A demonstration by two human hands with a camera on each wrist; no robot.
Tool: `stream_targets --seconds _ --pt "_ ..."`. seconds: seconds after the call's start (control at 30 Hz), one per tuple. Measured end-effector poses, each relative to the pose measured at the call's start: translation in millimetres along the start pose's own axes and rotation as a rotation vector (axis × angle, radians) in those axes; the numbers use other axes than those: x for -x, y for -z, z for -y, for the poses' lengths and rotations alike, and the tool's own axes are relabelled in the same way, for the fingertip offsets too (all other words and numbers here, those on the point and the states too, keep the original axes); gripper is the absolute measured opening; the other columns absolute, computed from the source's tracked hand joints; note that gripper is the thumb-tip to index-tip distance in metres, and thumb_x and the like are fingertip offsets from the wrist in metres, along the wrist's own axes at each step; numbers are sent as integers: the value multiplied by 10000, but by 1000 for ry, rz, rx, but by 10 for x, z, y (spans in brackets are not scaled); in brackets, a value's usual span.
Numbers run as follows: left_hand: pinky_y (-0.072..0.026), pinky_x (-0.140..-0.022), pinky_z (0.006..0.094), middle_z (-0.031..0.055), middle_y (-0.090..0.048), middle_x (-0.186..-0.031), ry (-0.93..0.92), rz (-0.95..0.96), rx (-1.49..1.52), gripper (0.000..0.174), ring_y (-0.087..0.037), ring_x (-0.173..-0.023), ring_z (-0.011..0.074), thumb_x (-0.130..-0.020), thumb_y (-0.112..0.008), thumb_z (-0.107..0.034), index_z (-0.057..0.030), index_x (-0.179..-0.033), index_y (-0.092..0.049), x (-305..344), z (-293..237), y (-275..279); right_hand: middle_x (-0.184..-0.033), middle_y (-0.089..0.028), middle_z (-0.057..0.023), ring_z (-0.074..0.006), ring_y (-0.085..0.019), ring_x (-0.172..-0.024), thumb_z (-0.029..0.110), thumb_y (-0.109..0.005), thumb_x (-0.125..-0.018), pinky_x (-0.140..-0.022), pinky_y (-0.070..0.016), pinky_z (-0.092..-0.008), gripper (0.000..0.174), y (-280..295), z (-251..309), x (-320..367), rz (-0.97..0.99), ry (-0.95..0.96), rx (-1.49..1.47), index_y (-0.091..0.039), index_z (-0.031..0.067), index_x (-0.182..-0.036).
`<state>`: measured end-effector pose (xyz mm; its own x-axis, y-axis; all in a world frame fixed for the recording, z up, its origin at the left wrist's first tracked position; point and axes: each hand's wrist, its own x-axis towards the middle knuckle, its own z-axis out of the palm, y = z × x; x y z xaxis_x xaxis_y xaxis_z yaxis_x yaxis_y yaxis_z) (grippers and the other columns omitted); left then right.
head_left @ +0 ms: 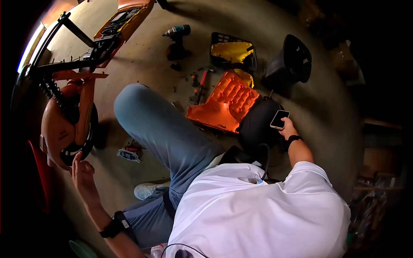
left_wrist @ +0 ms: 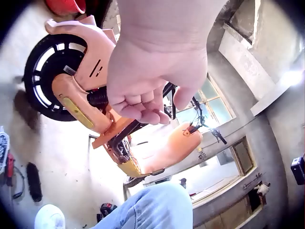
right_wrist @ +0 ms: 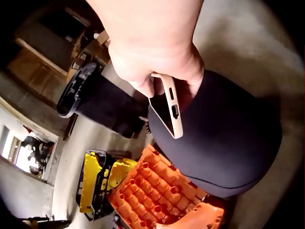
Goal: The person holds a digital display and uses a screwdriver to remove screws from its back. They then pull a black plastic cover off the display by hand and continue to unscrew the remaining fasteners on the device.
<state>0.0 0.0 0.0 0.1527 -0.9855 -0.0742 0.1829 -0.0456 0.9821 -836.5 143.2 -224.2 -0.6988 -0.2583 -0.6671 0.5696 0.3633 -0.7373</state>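
Note:
My right hand grips a smartphone in a pale case, its dark screen facing up. In the right wrist view the phone shows edge-on, fingers and thumb around it, over a black scooter seat. An orange ribbed plastic panel lies beside the seat. My left hand holds nothing; its fingers bend loosely, the index finger straighter. It hovers near the rear wheel and orange fender of a partly stripped scooter. The left wrist view shows the same hand palm side, fingers loosely curled.
On the floor stand a cordless drill, a black bin and a black crate with yellow panels. A red-handled tool lies among small parts. A display unit rests left of my bent knee.

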Motion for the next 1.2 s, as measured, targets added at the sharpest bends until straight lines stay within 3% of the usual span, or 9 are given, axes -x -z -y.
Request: stream_targets --seconds 0.37,0.43,0.47,0.53,0.57,0.63,0.8,0.9,1.2 --pt "-357 -653 224 -16 -504 -755 132 5 -138 269 -473 -708 72 -1020 -537 -235 -9 -1112 -652 21 -4 -296 -1085 -668 -154 -372 -634 -998 121 -608 -922 -858 -515 -595 227 271 -481 -331 120 -11 42 -622 52 -1137" --pt "-333 -622 219 -34 -487 -729 161 9 -217 239 -452 -683 61 -1011 -552 -244 -35 -952 -651 26 11 -238 -601 -522 -57 -222 -513 -503 240 -620 -898 -479 -439 -386 168 691 -676 -960 149 399 727 -590 133 -772" --pt "-323 -609 217 -43 -481 -723 158 24 -251 239 -441 -674 55 -1008 -557 -251 -52 -902 -635 13 15 -281 -514 -425 -11 -167 -419 -398 265 -596 -892 -399 -356 -334 251 333 -315 -152 119 104 556 -529 162 -673" --pt "-310 -589 215 -61 -466 -715 113 53 -361 258 -414 -659 41 -1004 -561 -268 -84 -831 -612 10 7 -405 -604 -565 -75 -205 -537 -491 151 -588 -842 -458 -453 -370 105 553 -252 -582 273 -48 636 -647 92 -778" --pt "-307 -584 210 -69 -457 -709 94 68 -384 265 -402 -657 35 -1010 -550 -275 -79 -851 -632 10 -28 -425 -789 -688 -137 -281 -668 -696 62 -595 -800 -626 -551 -420 142 721 -299 -724 431 673 1318 -692 46 -902" --pt "-333 -613 219 -50 -483 -720 47 73 -337 305 -427 -678 48 -1012 -549 -299 -30 -930 -666 59 -224 -599 -666 -552 -67 -217 -512 -518 272 -635 -825 -424 -385 -387 151 355 -232 -765 592 595 1463 -626 123 -802" --pt "-387 -566 277 46 -619 -767 -597 266 -218 323 -520 -624 118 -1034 -483 -286 -33 -1055 -683 453 -806 -1171 -1074 -684 -150 -298 -664 -962 210 -642 -835 -778 -560 -456 382 -284 364 -1858 -137 334 787 -652 6 -1158" --pt "-344 -473 309 67 -668 -762 -898 394 -305 191 -533 -541 165 -909 -716 -268 -230 -1085 -654 819 -1223 -1348 -618 -574 9 -74 -464 -444 336 -681 -917 -386 -312 -236 182 -1940 787 -59 202 494 582 -662 157 -890" --pt "-335 -447 267 27 -638 -682 -649 224 -436 157 -501 -481 142 -796 -805 -183 -230 -908 -706 1150 -1513 -1524 -753 -550 38 -31 -457 -635 200 -592 -987 -565 -361 -196 273 -4533 890 4415 1320 1317 743 -662 0 -1159"
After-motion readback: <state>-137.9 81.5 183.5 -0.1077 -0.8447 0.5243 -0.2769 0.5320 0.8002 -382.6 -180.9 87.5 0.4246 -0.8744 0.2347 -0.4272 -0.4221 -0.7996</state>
